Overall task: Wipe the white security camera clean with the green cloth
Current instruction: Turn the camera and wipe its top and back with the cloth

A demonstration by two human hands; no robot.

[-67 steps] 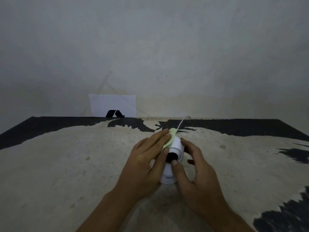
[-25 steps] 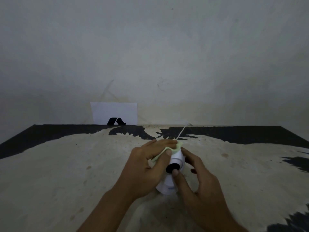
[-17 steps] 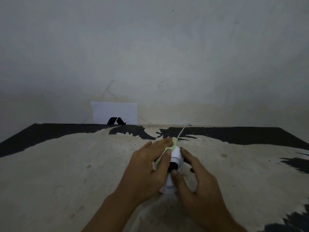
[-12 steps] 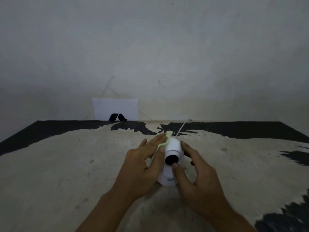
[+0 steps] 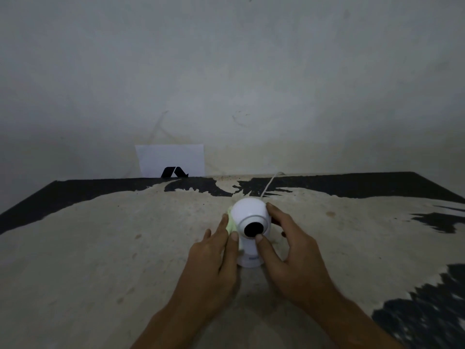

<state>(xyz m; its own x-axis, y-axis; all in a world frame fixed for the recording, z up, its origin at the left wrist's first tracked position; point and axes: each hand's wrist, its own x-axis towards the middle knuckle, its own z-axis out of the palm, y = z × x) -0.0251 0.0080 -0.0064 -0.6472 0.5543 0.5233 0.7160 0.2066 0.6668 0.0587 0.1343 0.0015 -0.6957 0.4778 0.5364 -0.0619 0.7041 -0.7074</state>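
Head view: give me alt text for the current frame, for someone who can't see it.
A person's left hand presses a green cloth against the left side of a white security camera standing on a worn table, while the right hand steadies its other side. The dark lens faces the viewer; a white cable trails toward the wall.

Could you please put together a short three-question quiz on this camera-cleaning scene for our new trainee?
1. True or false: the green cloth is pressed against the left side of the white security camera.
2. Which hand steadies the camera from the other side?
3. The camera's dark lens faces: A) the wall B) the person C) the table.

Key:
1. True; the left hand holds it there.
2. The right hand.
3. B.
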